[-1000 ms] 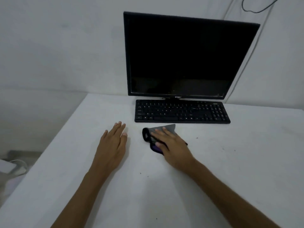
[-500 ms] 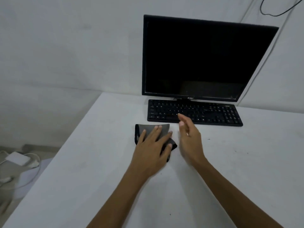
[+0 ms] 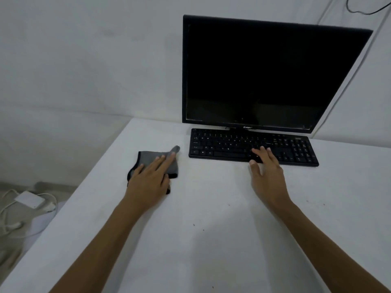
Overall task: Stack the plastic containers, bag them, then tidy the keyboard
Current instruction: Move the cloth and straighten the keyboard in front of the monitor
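Observation:
A black keyboard [image 3: 228, 144] lies on the white table [image 3: 211, 240], just in front of the dark monitor [image 3: 270, 75]. My right hand [image 3: 267, 174] reaches forward with straight fingers, its fingertips over the keyboard's front edge near the middle. Left of the keyboard lies a folded grey cloth [image 3: 149, 156] with a dark edge. My left hand [image 3: 151, 178] rests flat on this cloth, fingers straight. No plastic containers or bag are in view.
The table's left edge runs diagonally near the cloth. On the floor to the left lie a white box [image 3: 29, 199] and loose white cables [image 3: 12, 225]. A black cable [image 3: 359, 11] hangs on the wall at top right.
The right hand let go of the cloth and moved right and forward to the keyboard. The left hand moved onto the cloth and slid it left.

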`<state>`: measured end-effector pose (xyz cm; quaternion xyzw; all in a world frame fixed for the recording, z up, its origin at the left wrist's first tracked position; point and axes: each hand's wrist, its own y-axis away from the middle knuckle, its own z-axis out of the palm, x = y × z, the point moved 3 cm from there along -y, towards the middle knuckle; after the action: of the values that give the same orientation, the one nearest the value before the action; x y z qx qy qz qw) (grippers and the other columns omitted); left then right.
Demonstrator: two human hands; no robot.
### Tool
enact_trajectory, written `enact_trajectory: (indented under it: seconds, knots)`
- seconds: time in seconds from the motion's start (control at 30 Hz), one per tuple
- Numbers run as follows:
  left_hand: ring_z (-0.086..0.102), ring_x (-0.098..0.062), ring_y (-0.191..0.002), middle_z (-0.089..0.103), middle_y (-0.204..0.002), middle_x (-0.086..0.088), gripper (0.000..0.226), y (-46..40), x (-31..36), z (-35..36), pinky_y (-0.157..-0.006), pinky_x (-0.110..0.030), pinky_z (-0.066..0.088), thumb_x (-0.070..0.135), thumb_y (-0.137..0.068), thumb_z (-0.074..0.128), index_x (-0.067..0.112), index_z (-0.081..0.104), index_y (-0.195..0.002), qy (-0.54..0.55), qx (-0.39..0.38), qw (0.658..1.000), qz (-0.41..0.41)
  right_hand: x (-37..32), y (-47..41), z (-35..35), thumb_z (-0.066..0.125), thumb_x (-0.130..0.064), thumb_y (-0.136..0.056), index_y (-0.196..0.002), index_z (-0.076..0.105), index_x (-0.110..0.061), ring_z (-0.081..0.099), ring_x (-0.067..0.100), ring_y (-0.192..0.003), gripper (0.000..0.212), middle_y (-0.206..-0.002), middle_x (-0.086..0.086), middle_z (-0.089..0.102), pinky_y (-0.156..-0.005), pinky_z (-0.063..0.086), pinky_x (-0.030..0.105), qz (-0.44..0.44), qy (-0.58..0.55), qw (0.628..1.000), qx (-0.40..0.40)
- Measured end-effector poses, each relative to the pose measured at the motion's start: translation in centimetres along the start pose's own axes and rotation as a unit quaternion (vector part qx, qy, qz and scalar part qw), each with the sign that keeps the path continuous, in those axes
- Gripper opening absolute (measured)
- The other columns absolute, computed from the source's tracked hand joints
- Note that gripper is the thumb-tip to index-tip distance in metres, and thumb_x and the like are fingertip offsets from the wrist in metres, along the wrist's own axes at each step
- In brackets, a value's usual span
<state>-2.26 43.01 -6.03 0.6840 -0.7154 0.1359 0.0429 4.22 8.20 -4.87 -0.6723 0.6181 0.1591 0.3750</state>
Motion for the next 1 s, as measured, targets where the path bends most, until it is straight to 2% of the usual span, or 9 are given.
enact_trajectory:
  seconds: [0.1,0.23,0.4,0.53,0.7,0.8,0.9,1.0]
  knots:
    - [0.025,-0.018,-0.163,0.026,-0.176,-0.002,0.081,-3.5,-0.8,0.2,-0.127,-0.053,0.024,0.043,-0.095,0.015,0.015,0.013,-0.171,0.013,-0.019,0.999,-0.045,0.9,-1.7,0.7,0.049,-0.033,-0.113,-0.158,0.052,-0.025,0.014,0.017,-0.166,0.046,-0.175,0.002,0.032,-0.134,0.013,0.045,-0.022,0.07,0.997,-0.002]
    - [0.007,-0.013,-0.165,0.009,-0.18,0.004,0.07,-7.8,-1.2,0.9,-0.131,-0.051,0.01,0.042,-0.106,0.017,0.019,0.014,-0.172,-0.017,-0.051,0.996,-0.067,1.7,-3.3,1.3,0.042,-0.04,-0.114,-0.161,0.048,-0.024,0.012,0.019,-0.167,0.05,-0.176,0.004,0.031,-0.134,0.006,0.045,-0.044,0.146,0.988,0.003]
    - [0.001,-0.012,-0.165,0.002,-0.18,0.006,0.065,-10.9,-1.4,1.6,-0.132,-0.052,0.005,0.04,-0.112,0.026,0.021,0.007,-0.172,-0.04,-0.061,0.995,-0.067,2.5,-4.8,1.6,0.04,-0.043,-0.114,-0.161,0.048,-0.024,0.012,0.018,-0.167,0.051,-0.175,0.003,0.031,-0.135,0.006,0.046,-0.048,0.158,0.986,0.013]
    - [-0.001,-0.012,-0.165,-0.001,-0.18,0.006,0.07,-12.5,-1.5,1.8,-0.132,-0.052,0.004,0.047,-0.107,0.018,0.023,0.005,-0.172,-0.045,-0.061,0.996,-0.056,2.4,-5.2,1.8,0.038,-0.044,-0.115,-0.162,0.046,-0.024,0.011,0.017,-0.167,0.052,-0.176,0.002,0.03,-0.135,0.005,0.045,-0.052,0.167,0.984,0.012]
    - [0.002,-0.011,-0.165,0.005,-0.179,0.007,0.082,-13.1,-1.8,1.8,-0.132,-0.049,0.003,0.053,-0.094,0.012,0.025,0.011,-0.172,-0.02,-0.049,0.997,-0.049,2.2,-5.3,2.0,0.038,-0.044,-0.115,-0.161,0.047,-0.023,0.014,0.018,-0.166,0.052,-0.175,0.003,0.032,-0.135,0.006,0.046,-0.054,0.172,0.984,0.013]
    - [0.009,-0.014,-0.165,0.015,-0.179,0.003,0.074,-13.2,-1.8,1.9,-0.132,-0.051,0.003,0.05,-0.101,0.026,0.025,0.021,-0.171,0.012,-0.032,0.998,-0.062,2.1,-5.3,1.9,0.039,-0.041,-0.115,-0.16,0.049,-0.021,0.018,0.019,-0.166,0.05,-0.173,0.004,0.036,-0.135,0.007,0.046,-0.048,0.162,0.985,0.023]
    - [0.024,-0.024,-0.163,0.033,-0.173,-0.007,0.064,-12.7,0.6,1.5,-0.131,-0.058,0.01,0.029,-0.104,0.047,0.019,0.034,-0.166,0.043,0.048,0.996,-0.06,2.0,-5.2,1.6,0.041,-0.036,-0.115,-0.158,0.051,-0.017,0.022,0.02,-0.165,0.048,-0.172,0.006,0.039,-0.136,0.01,0.046,-0.036,0.153,0.987,0.035]
    - [0.034,-0.026,-0.158,0.043,-0.167,-0.011,0.06,-11.5,6.0,1.6,-0.129,-0.057,0.02,0.03,-0.103,0.037,0.014,0.045,-0.16,0.056,0.122,0.991,-0.009,2.0,-5.2,1.4,0.043,-0.034,-0.115,-0.157,0.053,-0.014,0.024,0.021,-0.164,0.048,-0.17,0.007,0.041,-0.135,0.01,0.045,-0.025,0.152,0.987,0.043]
